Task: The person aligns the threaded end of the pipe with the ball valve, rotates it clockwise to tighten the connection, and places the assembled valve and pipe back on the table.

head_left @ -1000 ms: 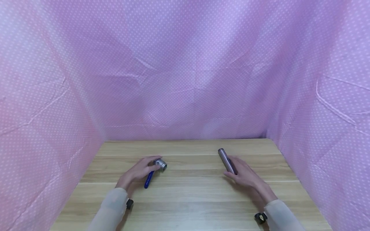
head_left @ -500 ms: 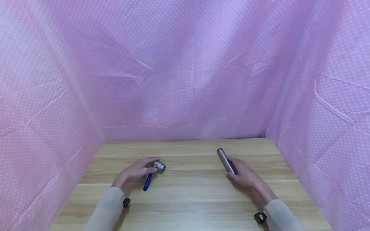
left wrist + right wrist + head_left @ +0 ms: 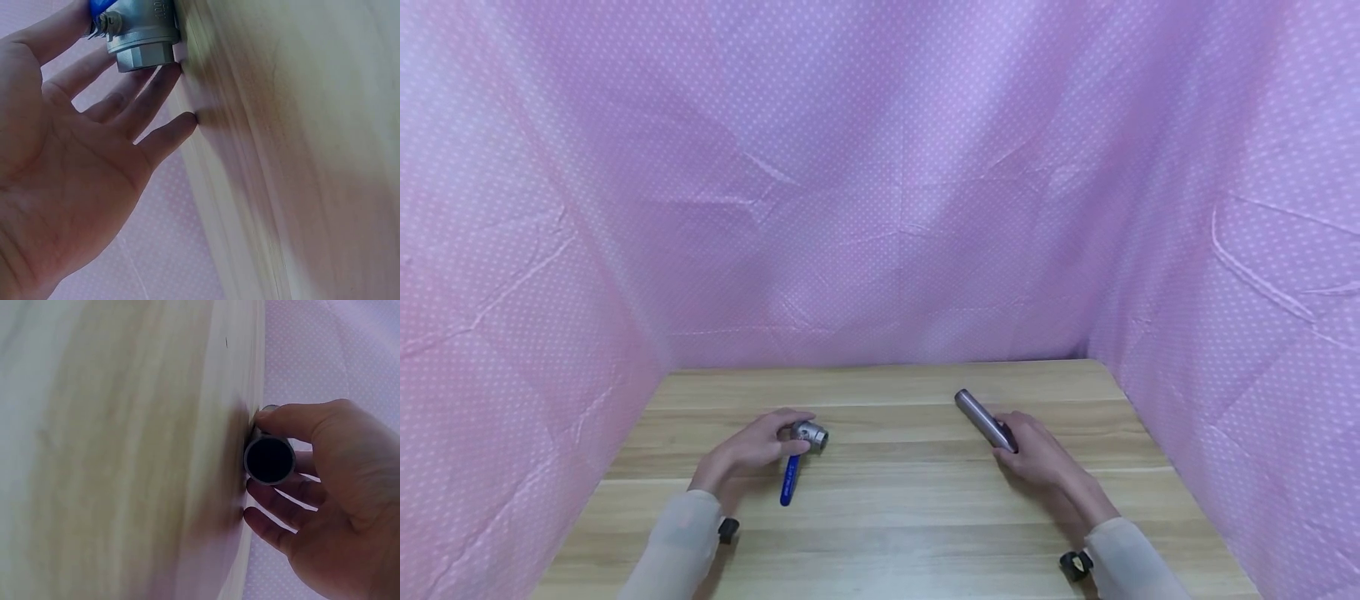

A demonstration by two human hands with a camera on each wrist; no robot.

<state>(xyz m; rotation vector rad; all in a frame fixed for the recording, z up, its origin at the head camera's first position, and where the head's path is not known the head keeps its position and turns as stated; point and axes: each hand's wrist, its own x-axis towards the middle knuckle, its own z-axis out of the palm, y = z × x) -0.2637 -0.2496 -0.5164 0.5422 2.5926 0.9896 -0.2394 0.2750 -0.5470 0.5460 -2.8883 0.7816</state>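
Note:
On the left of the table, my left hand (image 3: 754, 443) grips a steel ball valve (image 3: 811, 432) between thumb and fingers. Its blue lever handle (image 3: 789, 482) points back towards me. In the left wrist view, the valve's hexagonal threaded end (image 3: 145, 57) faces the camera, and the fingertips reach down to the wood. Over on the right, my right hand (image 3: 1037, 451) holds a smooth metal pipe (image 3: 979, 412) near its closer end, the far end slanting up-left. The right wrist view shows the pipe's dark round opening (image 3: 270, 460) under the thumb, close against the tabletop.
Both hands work over a light wooden table (image 3: 895, 492). A pink polka-dot cloth (image 3: 887, 250) hangs behind it and along both sides. Black wrist straps (image 3: 728, 530) show at the pale sleeves.
The valve's blue handle has swung so that its tip lies further right and nearer me; the left hand has shifted slightly left. The pipe has turned, its far end moving left.

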